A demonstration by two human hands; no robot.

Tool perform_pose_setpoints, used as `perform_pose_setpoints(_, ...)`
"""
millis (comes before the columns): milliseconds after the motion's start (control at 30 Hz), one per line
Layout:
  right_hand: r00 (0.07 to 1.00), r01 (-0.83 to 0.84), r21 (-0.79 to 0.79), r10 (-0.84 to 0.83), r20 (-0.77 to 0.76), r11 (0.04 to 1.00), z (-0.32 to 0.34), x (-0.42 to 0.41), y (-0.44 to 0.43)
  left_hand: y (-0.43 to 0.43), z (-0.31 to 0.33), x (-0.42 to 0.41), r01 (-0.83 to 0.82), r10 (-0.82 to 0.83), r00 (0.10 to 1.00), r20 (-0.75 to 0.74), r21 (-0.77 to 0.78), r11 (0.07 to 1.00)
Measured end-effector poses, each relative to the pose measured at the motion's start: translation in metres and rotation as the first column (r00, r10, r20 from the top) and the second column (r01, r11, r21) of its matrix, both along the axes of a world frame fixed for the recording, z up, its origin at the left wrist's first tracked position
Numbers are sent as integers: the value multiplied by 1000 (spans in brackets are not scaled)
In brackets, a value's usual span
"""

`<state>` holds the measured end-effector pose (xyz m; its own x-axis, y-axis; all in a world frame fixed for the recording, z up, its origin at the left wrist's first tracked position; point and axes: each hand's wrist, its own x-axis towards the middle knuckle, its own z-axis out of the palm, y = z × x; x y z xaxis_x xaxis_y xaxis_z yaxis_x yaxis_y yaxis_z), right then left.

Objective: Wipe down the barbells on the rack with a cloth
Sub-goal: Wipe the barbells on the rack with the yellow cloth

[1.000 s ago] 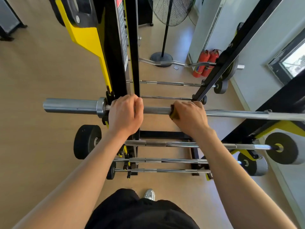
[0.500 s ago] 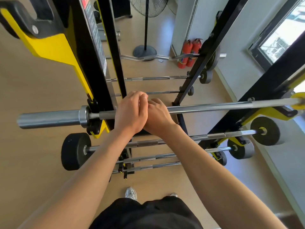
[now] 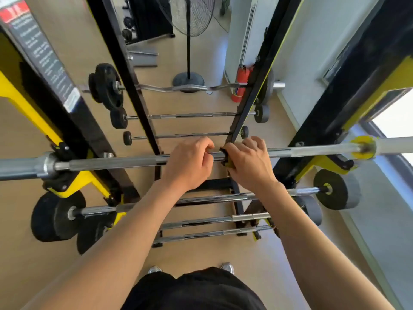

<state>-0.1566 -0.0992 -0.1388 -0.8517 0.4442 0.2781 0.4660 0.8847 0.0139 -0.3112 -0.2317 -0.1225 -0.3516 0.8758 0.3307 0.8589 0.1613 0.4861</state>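
Black shorts (image 3: 194, 289): nearest of all, on the near side of the long bar (image 3: 111, 163).
Shoes (image 3: 228, 267): two light toes on the floor, down below the long bar, just past the shorts.
Lower barbells (image 3: 212, 199): three shiny bars with black weights, sitting on the rack (image 3: 137, 104) under the long bar, on its near side.
Left hand (image 3: 190, 163): on the middle of the long bar. Its grip is curled over the bar.
Right hand (image 3: 248, 164): on the long bar too, just to the right of the left hand. Its grip is closed tight on the cloth (image 3: 226, 161) and the bar.
Cloth: dark with a bit of yellow, wrapped on the long bar under the right hand. Only an edge peeks out between the hands.
Long bar: lies across the black and yellow rack.
Far barbells (image 3: 190, 115): three more past the long bar, the last one bent.
Fan stand (image 3: 188, 79): on the floor past the long bar.
Red fire extinguisher (image 3: 240, 86): by the wall, past the long bar.
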Motion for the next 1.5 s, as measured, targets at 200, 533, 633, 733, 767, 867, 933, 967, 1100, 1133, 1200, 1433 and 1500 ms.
perform_pose_setpoints(200,987,156,93,-158,16,983,4,94,80,77,-2,80,82,-96,987,-129,-113,990)
perform_pose_setpoints(533,953,292,26,-293,75,956,1,125,121,136,-18,137,-128,-28,893,-449,-314,941)
perform_pose_setpoints(633,953,238,12,-236,191,971,12,120,128,136,-18,137,-138,5,894,-448,-264,955)
perform_pose_setpoints(733,927,201,-7,-188,325,980,25,115,131,136,-14,137,-147,25,905,-425,-257,955)
perform_pose_setpoints(767,916,203,-12,-186,355,979,30,113,131,136,-12,137,-158,39,911,-410,-259,953)
perform_pose_setpoints(867,883,233,-66,-182,433,970,42,102,129,136,-8,135,-189,76,930,-360,-290,938)
perform_pose_setpoints(933,868,234,-97,-162,470,968,46,92,126,133,-5,130,-220,112,937,-331,-312,924)
perform_pose_setpoints(967,864,228,-104,-152,481,968,47,87,123,131,-3,126,-233,128,939,-319,-316,920)
perform_pose_setpoints(1100,867,189,-120,-109,486,975,48,67,106,114,-3,107,-277,176,937,-301,-339,899)
perform_pose_setpoints(1133,872,180,-124,-100,479,976,48,63,101,109,-3,103,-283,184,938,-294,-342,896)
perform_pose_setpoints(1200,890,166,-132,-91,448,977,46,58,95,105,-2,98,-287,193,940,-280,-347,893)
perform_pose_setpoints(1433,995,-18,-269,44,92,963,24,107,90,113,1,102,-297,219,948,-231,-397,868)
perform_pose_setpoints(1500,998,-2,-248,17,58,969,19,123,105,112,4,105,-324,234,938,-256,-404,855)
